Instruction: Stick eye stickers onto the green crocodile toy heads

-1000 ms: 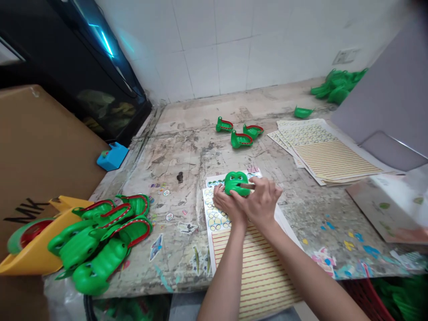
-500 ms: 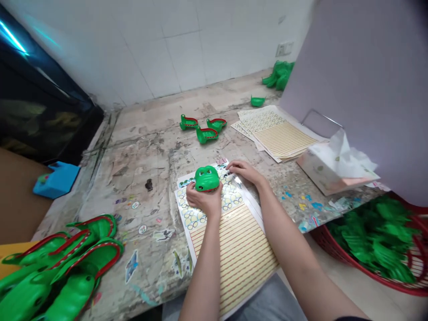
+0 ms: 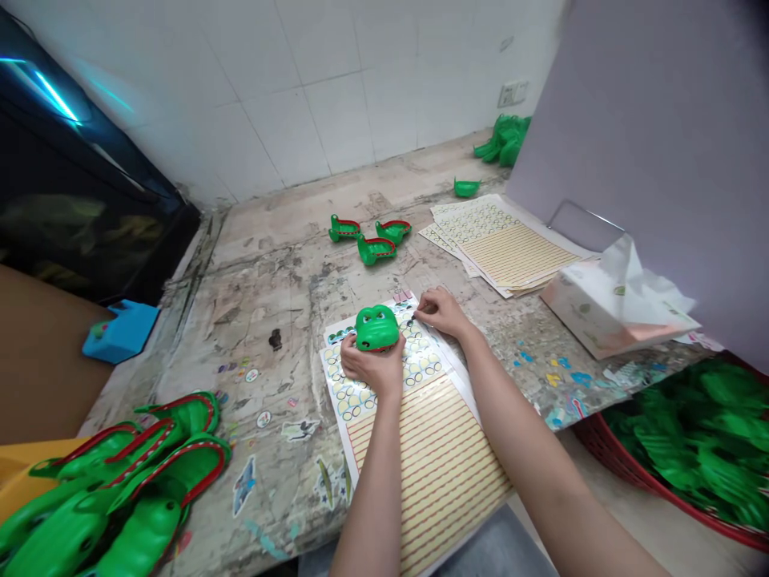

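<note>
My left hand (image 3: 376,369) holds a green plastic crocodile head (image 3: 377,327) above a sticker sheet (image 3: 444,449). The head has eyes on top and one dark nostril mark on its left side; the other side of the snout looks plain green. Beneath it, the sheet carries rows of pale round stickers and long yellow strips with red edges. At the sheet's upper right edge, my right hand (image 3: 443,311) is pinched, with a small black sticker (image 3: 414,317) at its fingertips.
Several open crocodile jaws (image 3: 377,249) stand farther back, and more green toys (image 3: 144,513) are piled at front left. Sticker sheets (image 3: 510,248) and a tissue box (image 3: 613,308) lie to the right. A red basket (image 3: 637,473) of green parts sits below the table edge.
My right hand has drawn its fingers together into a pinch at the sheet's edge, and a dark spot now shows at the fingertips. My left hand keeps holding the crocodile head. The view has shifted slightly.
</note>
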Motion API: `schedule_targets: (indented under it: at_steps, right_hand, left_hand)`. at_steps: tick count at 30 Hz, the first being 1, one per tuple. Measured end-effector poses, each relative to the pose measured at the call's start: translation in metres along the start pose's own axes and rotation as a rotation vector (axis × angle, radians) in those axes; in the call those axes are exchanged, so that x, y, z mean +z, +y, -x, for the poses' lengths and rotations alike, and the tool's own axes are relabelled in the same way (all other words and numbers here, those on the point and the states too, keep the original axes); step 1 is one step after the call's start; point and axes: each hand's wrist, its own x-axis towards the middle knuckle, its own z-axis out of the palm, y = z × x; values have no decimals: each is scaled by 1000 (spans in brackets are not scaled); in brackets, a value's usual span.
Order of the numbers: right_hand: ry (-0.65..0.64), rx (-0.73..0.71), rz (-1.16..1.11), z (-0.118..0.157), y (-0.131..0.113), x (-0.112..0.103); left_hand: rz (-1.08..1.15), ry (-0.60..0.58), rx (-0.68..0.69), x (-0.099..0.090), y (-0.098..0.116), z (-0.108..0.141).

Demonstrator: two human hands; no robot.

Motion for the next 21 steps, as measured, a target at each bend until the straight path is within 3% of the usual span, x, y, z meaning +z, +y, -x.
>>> schedule_targets:
  at_steps: [8,14,21]
  right_hand:
    - [-79,51,-27,0,4,3]
    - [68,24,-46,0,8,4]
    - [32,11,-43,1,8,7]
  left_hand:
    - [19,-6,-6,0,0,0]
    - [17,-3,4,1,-1,1]
    - [8,1,10,0,0,0]
